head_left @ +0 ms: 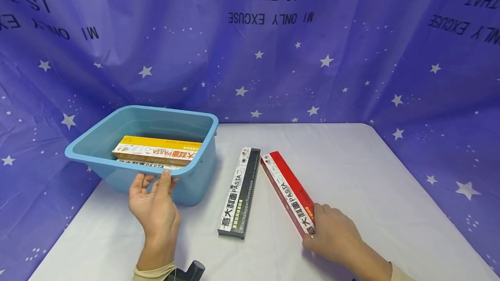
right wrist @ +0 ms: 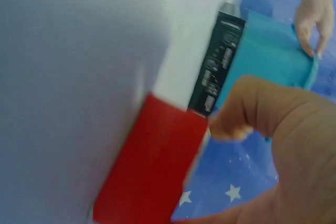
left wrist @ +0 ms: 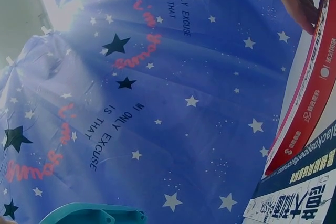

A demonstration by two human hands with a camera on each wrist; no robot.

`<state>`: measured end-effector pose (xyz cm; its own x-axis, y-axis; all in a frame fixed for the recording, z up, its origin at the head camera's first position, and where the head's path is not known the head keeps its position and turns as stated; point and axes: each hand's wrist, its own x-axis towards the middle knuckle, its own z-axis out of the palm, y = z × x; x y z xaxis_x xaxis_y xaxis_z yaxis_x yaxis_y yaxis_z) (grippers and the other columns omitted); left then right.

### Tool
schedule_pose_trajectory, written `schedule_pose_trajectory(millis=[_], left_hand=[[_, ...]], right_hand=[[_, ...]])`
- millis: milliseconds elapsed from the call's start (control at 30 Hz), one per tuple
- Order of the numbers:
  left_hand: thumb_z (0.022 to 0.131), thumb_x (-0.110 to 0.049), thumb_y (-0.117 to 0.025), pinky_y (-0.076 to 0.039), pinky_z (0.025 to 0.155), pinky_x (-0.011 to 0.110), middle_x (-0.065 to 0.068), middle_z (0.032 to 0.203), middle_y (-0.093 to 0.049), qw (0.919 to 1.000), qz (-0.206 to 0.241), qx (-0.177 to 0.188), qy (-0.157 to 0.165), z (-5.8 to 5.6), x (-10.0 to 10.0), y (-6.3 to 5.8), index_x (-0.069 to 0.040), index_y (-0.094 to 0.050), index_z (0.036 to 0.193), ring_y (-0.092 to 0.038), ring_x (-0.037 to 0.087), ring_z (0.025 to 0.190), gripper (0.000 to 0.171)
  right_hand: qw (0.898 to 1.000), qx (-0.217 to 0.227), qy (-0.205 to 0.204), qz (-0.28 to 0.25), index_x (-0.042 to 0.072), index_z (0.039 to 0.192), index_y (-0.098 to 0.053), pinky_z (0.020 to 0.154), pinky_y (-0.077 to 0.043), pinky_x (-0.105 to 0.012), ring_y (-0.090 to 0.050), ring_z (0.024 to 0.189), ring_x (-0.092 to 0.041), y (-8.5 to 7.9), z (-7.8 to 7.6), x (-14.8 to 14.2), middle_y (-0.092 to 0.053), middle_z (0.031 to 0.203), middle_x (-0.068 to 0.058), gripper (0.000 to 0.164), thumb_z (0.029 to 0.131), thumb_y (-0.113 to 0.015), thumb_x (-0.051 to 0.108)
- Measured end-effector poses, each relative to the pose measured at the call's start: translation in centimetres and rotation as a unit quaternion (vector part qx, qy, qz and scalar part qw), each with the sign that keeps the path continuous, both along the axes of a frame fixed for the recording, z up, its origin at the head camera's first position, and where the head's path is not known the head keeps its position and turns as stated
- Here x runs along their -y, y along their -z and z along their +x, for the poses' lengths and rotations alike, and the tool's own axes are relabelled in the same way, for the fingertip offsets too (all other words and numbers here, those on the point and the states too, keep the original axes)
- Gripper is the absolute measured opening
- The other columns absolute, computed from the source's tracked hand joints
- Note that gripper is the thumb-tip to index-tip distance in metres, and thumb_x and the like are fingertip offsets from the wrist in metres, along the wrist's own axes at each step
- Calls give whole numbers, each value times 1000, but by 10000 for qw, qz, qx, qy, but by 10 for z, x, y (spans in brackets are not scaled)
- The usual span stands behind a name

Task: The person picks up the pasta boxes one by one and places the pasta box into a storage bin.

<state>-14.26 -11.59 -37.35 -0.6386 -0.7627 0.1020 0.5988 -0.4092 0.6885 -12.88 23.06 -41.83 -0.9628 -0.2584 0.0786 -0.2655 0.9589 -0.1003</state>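
Observation:
My left hand (head_left: 156, 211) grips the near rim of a blue plastic basin (head_left: 199, 185), with the thumb up against the rim's edge. Inside the basin lie a yellow-and-white pasta box (head_left: 156, 148) and, partly hidden under it, another box lettered PASTA (head_left: 146, 165). My right hand (head_left: 336, 233) holds the near end of a red-and-white pasta box (head_left: 287, 190), which slants across the white tabletop. Between the basin and the red box lies a black-and-white pasta box (head_left: 239, 192), touched by neither hand. In the right wrist view, the red box (right wrist: 152, 166) appears large and blurred.
A white cloth covers the table (head_left: 351, 164). Purple fabric with stars and lettering (head_left: 273, 64) hangs behind it and along both sides. The basin stands at the table's left, close to the fabric.

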Motion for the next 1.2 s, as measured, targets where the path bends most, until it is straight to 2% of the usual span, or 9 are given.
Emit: schedule_pose_trajectory(millis=[67, 167, 333, 400, 500, 667, 800, 1000, 1200], left_hand=[[82, 12, -71, -59, 64, 24, 16, 110, -35, 10000, 17, 26, 45, 0, 0, -1, 4, -34, 131, -54, 21, 78, 62], [82, 12, -70, -59, 65, 24, 15, 110, -34, 9999, 54, 105, 85, 1, 0, -2, 3, -32, 132, -54, 22, 80, 63], [81, 12, -71, -59, 64, 24, 15, 110, -34, 9997, 115, 197, 40, 1, 2, 0, 3, -33, 131, -54, 21, 79, 63], [82, 13, -70, -59, 65, 24, 14, 110, -34, 9996, 121, 238, 54, 1, 3, 0, 3, -32, 133, -53, 21, 79, 64], [83, 11, -69, -59, 65, 23, 13, 111, -33, 9994, 92, 310, 99, 2, 3, 1, 2, -29, 136, -52, 20, 79, 67], [84, 9, -70, -59, 66, 23, 13, 112, -33, 9994, 26, 310, 139, 3, 4, 0, 2, -26, 139, -51, 19, 78, 71], [83, 8, -71, -59, 66, 23, 14, 112, -33, 9995, 18, 289, 114, 3, 3, -1, 2, -27, 139, -51, 19, 79, 71], [83, 9, -71, -59, 66, 24, 14, 111, -35, 9996, -9, 281, 51, 1, 2, -2, 2, -28, 138, -52, 20, 80, 69], [83, 10, -71, -58, 65, 23, 14, 110, -34, 9999, 72, 151, 5, 0, 1, -1, 3, -29, 136, -52, 20, 79, 68]], right_hand=[[9991, -373, 42, 200, -2, 101, -56, 55, -43, -35, -43, 62, -17, 4, 1, -1, -44, 71, 1, 55, 62, -71, 35], [9963, -784, 40, 361, -4, 97, -56, 48, -42, -34, -44, 58, -17, 9, -4, -6, -44, 69, -2, 52, 64, -69, 33], [9973, 184, 313, -644, -1, 110, -59, 51, -45, -34, -51, 66, -16, 4, -27, -34, -54, 80, -1, 58, 66, -77, 33], [9899, 513, 480, -1229, 1, 116, -60, 58, -47, -33, -54, 73, -16, -1, -34, -55, -61, 89, -3, 63, 65, -80, 32], [9775, 546, 698, -1915, 2, 124, -60, 68, -47, -33, -57, 85, -19, -10, -36, -90, -66, 103, -11, 68, 67, -82, 31], [9504, 205, 1150, -2882, 2, 129, -60, 61, -49, -26, -59, 85, -13, -34, -23, -139, -64, 114, -20, 62, 78, -82, 31], [9359, -98, 1382, -3238, 3, 127, -62, 56, -50, -24, -58, 79, -2, -59, -18, -159, -66, 109, -15, 60, 80, -82, 33], [9205, -427, 1348, -3642, 9, 132, -61, 57, -55, -23, -63, 78, 0, -103, -27, -149, -58, 112, -2, 60, 81, -82, 33], [9113, -399, 750, -4028, 13, 133, -60, 60, -57, -24, -65, 84, -4, -143, -46, -96, -59, 117, -7, 61, 79, -84, 28]])
